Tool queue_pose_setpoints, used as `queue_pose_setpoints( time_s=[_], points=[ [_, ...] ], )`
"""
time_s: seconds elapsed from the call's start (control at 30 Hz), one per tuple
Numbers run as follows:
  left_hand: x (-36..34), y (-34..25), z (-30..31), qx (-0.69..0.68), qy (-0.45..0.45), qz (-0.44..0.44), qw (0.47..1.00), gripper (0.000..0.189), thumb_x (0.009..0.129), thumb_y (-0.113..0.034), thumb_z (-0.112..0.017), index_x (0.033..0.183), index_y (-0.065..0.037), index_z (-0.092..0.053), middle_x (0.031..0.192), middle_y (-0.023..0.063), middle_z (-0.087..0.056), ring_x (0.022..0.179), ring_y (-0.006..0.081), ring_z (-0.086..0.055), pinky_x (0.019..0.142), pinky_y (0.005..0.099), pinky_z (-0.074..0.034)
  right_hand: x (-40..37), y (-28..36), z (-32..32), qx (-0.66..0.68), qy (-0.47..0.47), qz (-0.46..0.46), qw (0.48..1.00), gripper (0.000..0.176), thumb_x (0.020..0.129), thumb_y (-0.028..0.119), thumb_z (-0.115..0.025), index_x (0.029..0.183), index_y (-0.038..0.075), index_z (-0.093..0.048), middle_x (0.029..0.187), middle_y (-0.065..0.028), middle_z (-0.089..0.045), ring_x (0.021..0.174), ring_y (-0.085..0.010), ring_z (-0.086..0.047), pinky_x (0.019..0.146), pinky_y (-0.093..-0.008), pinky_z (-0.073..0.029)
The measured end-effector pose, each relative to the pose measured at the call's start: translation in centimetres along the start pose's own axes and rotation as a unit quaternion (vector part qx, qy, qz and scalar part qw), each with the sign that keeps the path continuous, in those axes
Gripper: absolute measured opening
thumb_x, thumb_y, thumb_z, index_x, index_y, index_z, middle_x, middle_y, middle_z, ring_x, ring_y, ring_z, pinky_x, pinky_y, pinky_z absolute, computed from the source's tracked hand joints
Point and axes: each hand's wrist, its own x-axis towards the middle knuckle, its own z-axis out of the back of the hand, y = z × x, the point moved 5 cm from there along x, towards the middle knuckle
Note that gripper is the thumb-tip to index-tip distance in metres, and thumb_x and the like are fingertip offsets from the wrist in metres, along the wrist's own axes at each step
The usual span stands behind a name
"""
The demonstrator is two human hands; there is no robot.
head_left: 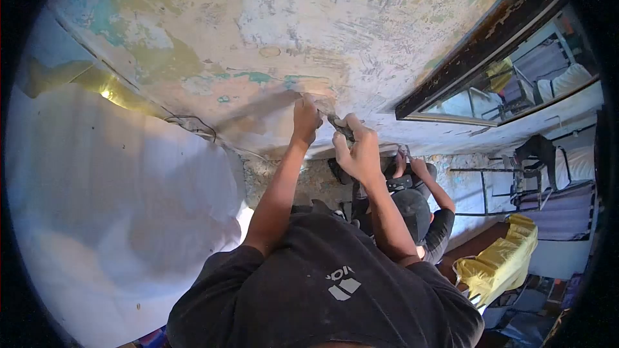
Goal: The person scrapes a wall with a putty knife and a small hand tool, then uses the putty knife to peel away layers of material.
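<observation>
My right hand (356, 151) is closed round the dark handle of a putty knife (342, 130), whose pale, dusty blade lies against the wall (284, 38). Curled at the left side of the blade is my left hand (306, 121), its fingers gripping the blade's edge close to the wall surface; the fingertips are partly hidden. Around the blade the wall shows worn, patchy paint in cream, turquoise and olive, with a pinkish bare strip by my left hand.
A co-worker in a dark cap (411, 212) crouches low to my right, hands near the wall. White sheeting (122, 206) covers something large at left, beside a cable (193, 119). A dark-framed mirror (516, 74) hangs at right, above a metal bed frame (496, 187) and yellow cloth (500, 261).
</observation>
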Motion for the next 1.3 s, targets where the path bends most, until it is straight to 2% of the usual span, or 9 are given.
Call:
queue_pose_setpoints(
  time_s=[0.1,0.17,0.37,0.4,0.53,0.77,0.83,0.97,1.3],
  points=[
    [0.3,1.4,0.1,-0.013,0.007,-0.015,1.000,0.034,0.091,-0.029,-0.040,0.081,-0.003,-0.058,0.062,0.0054,-0.052,0.049,0.0141,-0.046,0.043,0.0294,-0.035,0.0,-0.4,0.9,-0.012,0.020,-0.002,1.000,0.015,0.078,0.009,-0.056,0.084,-0.004,-0.054,0.061,-0.0191,-0.049,0.054,-0.0258,-0.047,0.057,-0.0335,-0.042],
    [0.1,0.3,-0.7,0.121,-0.005,-0.184,0.975,0.040,0.092,-0.030,-0.040,0.073,0.001,-0.058,0.063,0.0099,-0.055,0.053,0.0193,-0.051,0.048,0.0345,-0.039,0.0,-1.0,1.5,0.015,0.007,0.004,1.000,0.015,0.078,0.010,-0.056,0.084,-0.004,-0.054,0.059,-0.0144,-0.047,0.056,-0.0162,-0.045,0.056,-0.0309,-0.040],
    [1.6,2.4,0.3,0.162,-0.065,-0.123,0.977,0.041,0.091,-0.025,-0.038,0.071,0.004,-0.056,0.063,0.0119,-0.055,0.058,0.0212,-0.051,0.056,0.0400,-0.038,-0.2,-3.2,2.4,0.016,0.032,0.019,0.999,0.017,0.080,0.010,-0.055,0.085,-0.006,-0.056,0.064,-0.0070,-0.049,0.060,-0.0110,-0.044,0.056,-0.0278,-0.039],
    [1.7,2.7,0.6,0.162,-0.064,-0.131,0.976,0.041,0.091,-0.025,-0.038,0.071,0.004,-0.056,0.063,0.0119,-0.055,0.058,0.0212,-0.051,0.056,0.0400,-0.038,-0.4,-3.8,2.4,0.031,0.026,-0.001,0.999,0.015,0.080,0.009,-0.056,0.088,-0.003,-0.053,0.066,-0.0223,-0.051,0.061,-0.0380,-0.049,0.060,-0.0364,-0.043],
    [-0.7,3.5,1.3,0.137,-0.059,-0.108,0.983,0.041,0.091,-0.027,-0.042,0.073,0.008,-0.054,0.061,0.0178,-0.052,0.058,0.0252,-0.050,0.057,0.0425,-0.037,-2.1,-4.4,3.5,0.029,0.097,-0.066,0.993,0.019,0.080,0.011,-0.058,0.094,-0.001,-0.053,0.069,-0.0251,-0.053,0.067,-0.0445,-0.051,0.062,-0.0402,-0.043],
    [-5.9,4.2,0.3,0.342,-0.032,-0.240,0.908,0.030,0.091,-0.020,-0.049,0.078,0.007,-0.057,0.068,0.0266,-0.056,0.065,0.0408,-0.056,0.056,0.0475,-0.039,-6.2,-9.5,1.3,-0.186,0.188,-0.082,0.961,0.032,0.081,0.024,-0.062,0.105,0.003,-0.059,0.077,-0.0273,-0.061,0.078,-0.0436,-0.060,0.067,-0.0495,-0.046],
    [-7.0,3.6,-0.7,0.404,-0.019,-0.366,0.838,0.031,0.092,-0.018,-0.048,0.076,0.007,-0.057,0.063,0.0263,-0.054,0.062,0.0423,-0.057,0.054,0.0484,-0.040,-6.4,-9.3,0.8,-0.190,0.163,-0.115,0.961,0.034,0.082,0.029,-0.062,0.103,0.003,-0.061,0.078,-0.0269,-0.062,0.079,-0.0435,-0.061,0.070,-0.0492,-0.048],
    [-7.1,1.7,-1.7,0.318,0.021,-0.257,0.912,0.043,0.092,-0.032,-0.052,0.068,0.004,-0.054,0.056,0.0196,-0.053,0.053,0.0336,-0.056,0.050,0.0415,-0.039,-5.6,-10.0,0.0,-0.168,0.092,-0.125,0.974,0.032,0.084,0.032,-0.061,0.093,0.002,-0.064,0.077,-0.0273,-0.062,0.077,-0.0447,-0.060,0.070,-0.0501,-0.047],
    [-4.8,3.1,-2.0,0.338,0.094,-0.197,0.915,0.053,0.090,-0.045,-0.054,0.066,0.002,-0.051,0.057,0.0195,-0.053,0.055,0.0314,-0.057,0.053,0.0410,-0.041,-1.7,-14.5,-0.2,-0.251,0.114,-0.161,0.948,0.039,0.088,0.034,-0.055,0.082,-0.003,-0.065,0.070,-0.0298,-0.059,0.071,-0.0468,-0.060,0.067,-0.0516,-0.049]
  ],
)
